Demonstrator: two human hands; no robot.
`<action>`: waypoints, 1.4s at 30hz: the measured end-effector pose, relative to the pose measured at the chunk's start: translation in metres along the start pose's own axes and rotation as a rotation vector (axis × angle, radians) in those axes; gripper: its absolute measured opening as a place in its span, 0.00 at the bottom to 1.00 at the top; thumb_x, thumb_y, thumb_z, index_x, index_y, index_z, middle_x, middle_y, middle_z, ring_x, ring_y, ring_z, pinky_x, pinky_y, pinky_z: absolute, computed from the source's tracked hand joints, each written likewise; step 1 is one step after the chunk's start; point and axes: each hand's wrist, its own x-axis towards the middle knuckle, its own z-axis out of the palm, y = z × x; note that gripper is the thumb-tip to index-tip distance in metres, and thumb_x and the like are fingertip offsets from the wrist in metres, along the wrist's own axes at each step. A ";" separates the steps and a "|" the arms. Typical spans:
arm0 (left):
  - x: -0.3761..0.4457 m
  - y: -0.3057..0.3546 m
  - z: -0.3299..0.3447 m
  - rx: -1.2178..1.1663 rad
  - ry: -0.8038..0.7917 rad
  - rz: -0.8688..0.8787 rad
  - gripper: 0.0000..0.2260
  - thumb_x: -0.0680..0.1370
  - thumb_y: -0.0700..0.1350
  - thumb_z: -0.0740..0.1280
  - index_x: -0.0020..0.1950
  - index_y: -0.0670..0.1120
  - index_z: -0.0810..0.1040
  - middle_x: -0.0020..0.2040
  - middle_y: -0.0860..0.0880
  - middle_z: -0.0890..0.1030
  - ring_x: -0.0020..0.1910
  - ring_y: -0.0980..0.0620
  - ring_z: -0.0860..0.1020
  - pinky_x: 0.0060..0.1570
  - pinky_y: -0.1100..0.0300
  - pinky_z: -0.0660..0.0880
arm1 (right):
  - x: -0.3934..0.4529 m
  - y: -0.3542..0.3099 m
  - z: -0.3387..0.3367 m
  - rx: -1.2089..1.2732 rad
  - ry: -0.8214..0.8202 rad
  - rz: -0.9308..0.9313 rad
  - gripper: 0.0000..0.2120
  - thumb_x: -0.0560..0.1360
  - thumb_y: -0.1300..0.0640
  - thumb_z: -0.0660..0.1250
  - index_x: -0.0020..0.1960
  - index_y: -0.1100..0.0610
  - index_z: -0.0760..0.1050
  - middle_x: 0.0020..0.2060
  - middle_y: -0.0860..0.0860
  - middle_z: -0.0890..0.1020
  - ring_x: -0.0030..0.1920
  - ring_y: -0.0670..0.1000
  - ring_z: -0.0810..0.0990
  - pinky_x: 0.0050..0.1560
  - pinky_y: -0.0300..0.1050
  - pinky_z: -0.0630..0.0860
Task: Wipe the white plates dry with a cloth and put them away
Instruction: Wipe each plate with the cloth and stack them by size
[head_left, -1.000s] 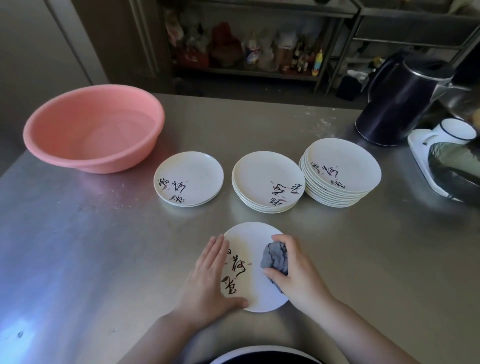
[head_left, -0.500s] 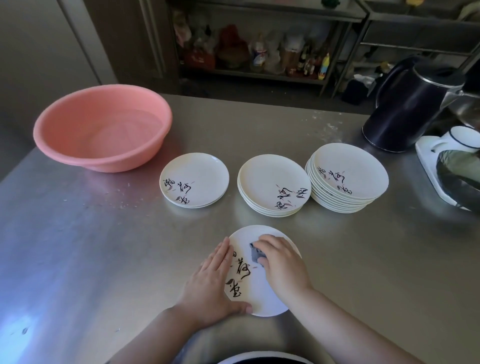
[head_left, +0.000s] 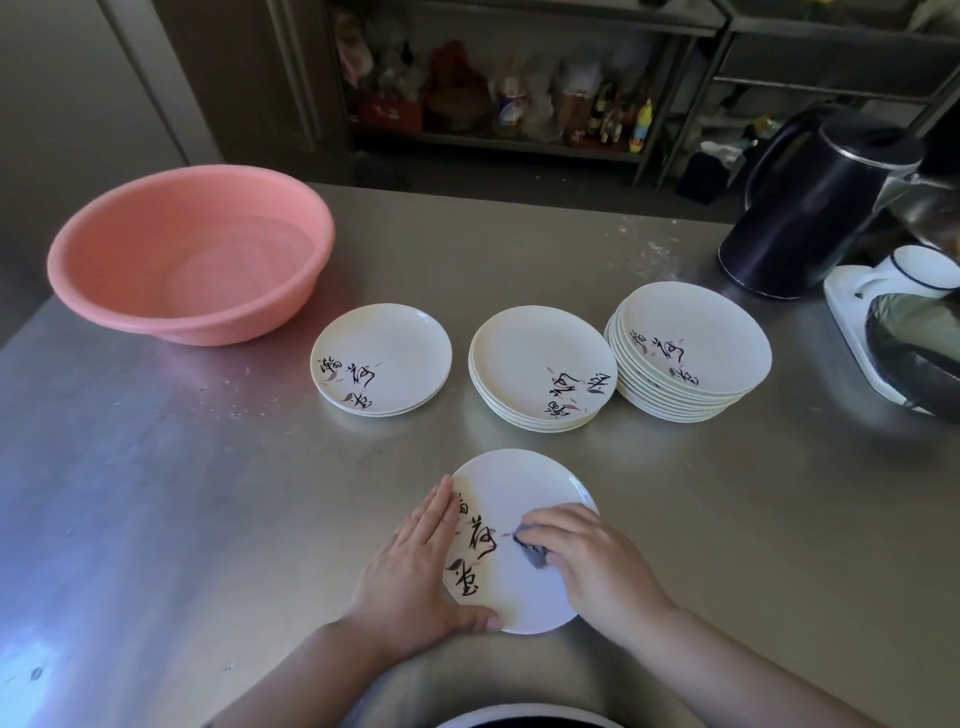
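Observation:
A white plate (head_left: 514, 488) with black brush lettering lies on the steel table in front of me. My left hand (head_left: 415, 566) rests flat on its left rim, fingers straight, thumb against the near edge. My right hand (head_left: 592, 566) grips a small grey cloth (head_left: 532, 551) and presses it onto the plate's middle right. Behind stand three groups of the same plates: a low pile (head_left: 384, 358) on the left, a middle stack (head_left: 540, 369), and a taller stack (head_left: 691, 348) on the right.
A pink plastic basin (head_left: 192, 249) sits at the back left. A dark kettle (head_left: 815, 208) stands at the back right, beside a white tray (head_left: 852, 322) with a mug and a dark pan. Shelves with bottles stand beyond the table's far edge.
My right hand slid the cloth from the plate's right side up toward its top middle, then back down to the middle right. My left hand stayed on the left rim.

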 end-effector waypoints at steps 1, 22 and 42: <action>0.000 -0.001 0.000 -0.002 -0.002 0.008 0.63 0.52 0.84 0.56 0.74 0.52 0.31 0.74 0.62 0.30 0.74 0.65 0.33 0.69 0.71 0.38 | 0.001 0.000 0.001 0.013 0.004 0.014 0.26 0.64 0.71 0.66 0.54 0.46 0.81 0.56 0.36 0.78 0.56 0.43 0.75 0.48 0.38 0.77; 0.030 -0.033 0.000 0.289 -0.035 0.546 0.38 0.71 0.74 0.59 0.72 0.50 0.73 0.73 0.53 0.72 0.71 0.56 0.70 0.69 0.54 0.69 | 0.073 0.007 -0.005 -0.074 0.033 -0.002 0.18 0.66 0.72 0.69 0.48 0.53 0.80 0.50 0.43 0.80 0.51 0.50 0.76 0.46 0.46 0.76; 0.048 -0.018 -0.017 0.288 -0.222 0.555 0.54 0.59 0.79 0.60 0.79 0.51 0.60 0.80 0.55 0.55 0.79 0.58 0.49 0.75 0.54 0.34 | 0.070 0.022 -0.018 0.132 -0.124 0.022 0.23 0.69 0.75 0.61 0.56 0.56 0.82 0.58 0.44 0.79 0.60 0.45 0.70 0.60 0.31 0.65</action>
